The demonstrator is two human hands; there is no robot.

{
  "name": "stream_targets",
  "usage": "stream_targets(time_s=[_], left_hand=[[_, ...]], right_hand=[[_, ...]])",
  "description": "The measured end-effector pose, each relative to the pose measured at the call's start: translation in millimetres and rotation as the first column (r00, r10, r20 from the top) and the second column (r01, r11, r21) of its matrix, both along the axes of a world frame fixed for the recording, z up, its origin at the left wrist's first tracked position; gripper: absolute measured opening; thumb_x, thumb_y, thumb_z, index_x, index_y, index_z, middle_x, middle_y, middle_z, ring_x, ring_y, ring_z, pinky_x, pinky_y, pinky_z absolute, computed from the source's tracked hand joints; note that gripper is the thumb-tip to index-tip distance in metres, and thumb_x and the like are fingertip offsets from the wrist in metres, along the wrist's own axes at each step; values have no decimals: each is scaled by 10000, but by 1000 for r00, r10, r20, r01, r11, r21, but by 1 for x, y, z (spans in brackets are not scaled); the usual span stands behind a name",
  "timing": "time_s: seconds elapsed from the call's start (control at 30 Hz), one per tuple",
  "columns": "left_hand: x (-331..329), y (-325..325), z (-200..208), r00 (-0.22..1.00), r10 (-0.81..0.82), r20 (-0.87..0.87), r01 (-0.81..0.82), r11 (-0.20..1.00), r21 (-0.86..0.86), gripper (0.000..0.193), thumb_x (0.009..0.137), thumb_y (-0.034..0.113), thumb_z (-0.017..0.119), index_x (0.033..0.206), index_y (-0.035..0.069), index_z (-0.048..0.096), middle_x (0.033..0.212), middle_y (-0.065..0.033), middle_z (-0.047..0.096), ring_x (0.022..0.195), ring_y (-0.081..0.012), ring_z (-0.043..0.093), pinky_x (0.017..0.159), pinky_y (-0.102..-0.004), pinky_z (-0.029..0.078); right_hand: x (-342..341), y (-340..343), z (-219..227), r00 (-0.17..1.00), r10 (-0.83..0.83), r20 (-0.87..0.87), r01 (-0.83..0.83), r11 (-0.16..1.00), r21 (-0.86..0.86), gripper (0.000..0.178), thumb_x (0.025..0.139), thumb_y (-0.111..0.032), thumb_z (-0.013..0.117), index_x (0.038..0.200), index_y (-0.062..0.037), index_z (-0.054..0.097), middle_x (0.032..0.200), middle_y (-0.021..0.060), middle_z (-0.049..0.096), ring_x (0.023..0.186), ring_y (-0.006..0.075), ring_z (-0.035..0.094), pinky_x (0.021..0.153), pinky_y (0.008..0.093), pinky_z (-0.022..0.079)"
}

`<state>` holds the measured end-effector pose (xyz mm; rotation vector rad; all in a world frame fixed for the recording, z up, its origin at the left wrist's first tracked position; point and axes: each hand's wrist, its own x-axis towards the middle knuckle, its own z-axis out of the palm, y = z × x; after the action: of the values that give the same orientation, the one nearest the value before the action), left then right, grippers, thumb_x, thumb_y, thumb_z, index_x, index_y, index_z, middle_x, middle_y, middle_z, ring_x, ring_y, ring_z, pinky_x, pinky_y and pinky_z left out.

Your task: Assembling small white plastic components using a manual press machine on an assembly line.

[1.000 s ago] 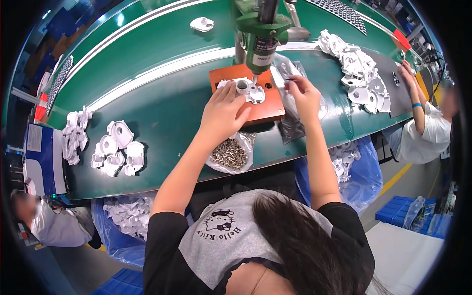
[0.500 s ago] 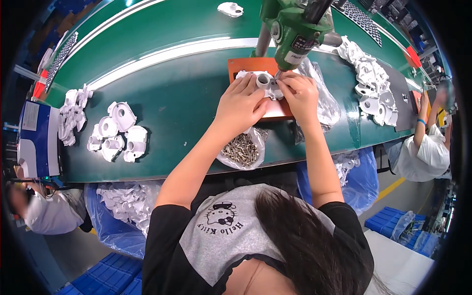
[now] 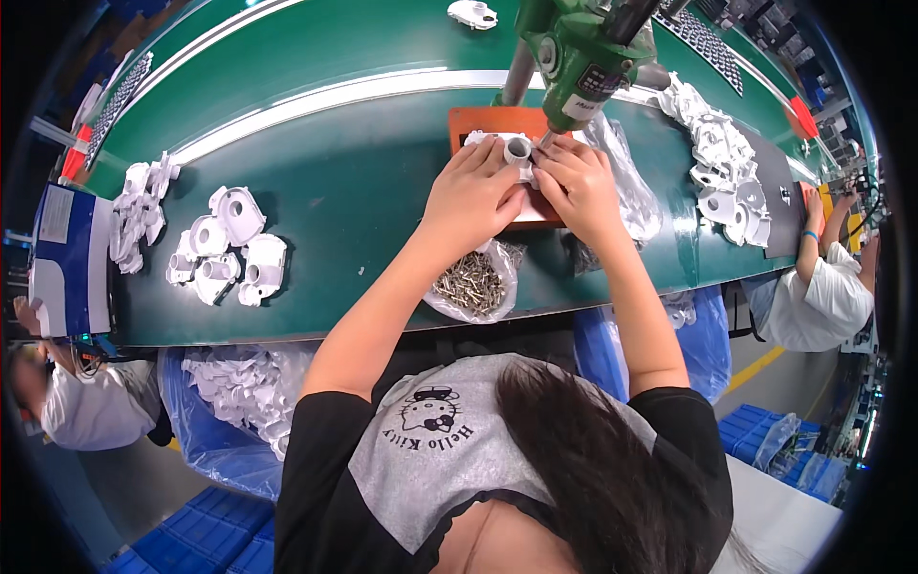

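A white plastic housing (image 3: 518,151) with a round collar lies on the orange base plate (image 3: 466,121), beneath the green press (image 3: 574,77). My left hand (image 3: 469,194) grips the housing's left side, its fingers over the top and its thumb toward the near edge. From the right, my right hand (image 3: 579,187) closes on the same housing, fingertips beside the collar and just below the press tip. Both hands cover much of the part, and whether a small pin sits under my right fingers is hidden.
Near my left wrist lies an open plastic bag of metal pins (image 3: 471,284). White housings rest in a group (image 3: 229,218) at left and in a heap (image 3: 724,153) at right. A crumpled clear bag (image 3: 626,191) lies beside the press. Co-workers (image 3: 827,277) sit at both sides.
My right fingers have settled lower over the housing and cover more of its right side. My left hand keeps its hold. The whole view has shifted slightly.
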<state>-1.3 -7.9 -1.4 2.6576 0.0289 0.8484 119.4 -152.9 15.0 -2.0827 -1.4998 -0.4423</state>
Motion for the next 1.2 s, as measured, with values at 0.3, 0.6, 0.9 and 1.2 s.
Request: stream_targets(time_s=[0.3, 0.6, 0.9, 1.2], left_hand=[[-3, 12, 7, 996, -75, -47, 70, 993, -90, 218, 786, 159, 542, 968, 92, 643, 1146, -96, 586, 1148, -254, 509, 964, -378, 407], [-3, 14, 7, 993, -80, -82, 74, 994, -77, 222, 794, 151, 519, 962, 70, 640, 1129, -85, 590, 1153, -256, 504, 958, -388, 407], [-4, 11, 6, 990, -65, -122, 50, 991, -122, 237, 805, 159, 528, 993, 74, 645, 1180, -66, 584, 1183, -260, 490, 971, -392, 399], [-1, 9, 5, 993, -51, -110, 38, 993, -116, 228, 797, 156, 527, 978, 85, 645, 1175, -78, 587, 1166, -264, 503, 957, -396, 412]], right_hand=[[9, -16, -9, 935, 69, -349, -53, 997, 54, 245, 895, -167, 500, 1030, -58, 673, 1233, 140, 559, 1192, 286, 468, 1001, 363, 334], [-81, -16, -11, 949, 228, -216, -215, 973, 83, 133, 673, -57, 689, 802, -53, 656, 753, 55, 524, 768, 233, 493, 712, 342, 401], [-100, -9, -26, 986, 157, -62, -164, 979, -120, 174, 612, -90, 684, 779, -74, 638, 801, 52, 503, 812, 231, 495, 705, 353, 381], [-100, 4, -23, 975, 172, 141, -126, 949, -289, 155, 583, -166, 665, 705, -89, 608, 772, 37, 513, 797, 209, 509, 696, 339, 387]])
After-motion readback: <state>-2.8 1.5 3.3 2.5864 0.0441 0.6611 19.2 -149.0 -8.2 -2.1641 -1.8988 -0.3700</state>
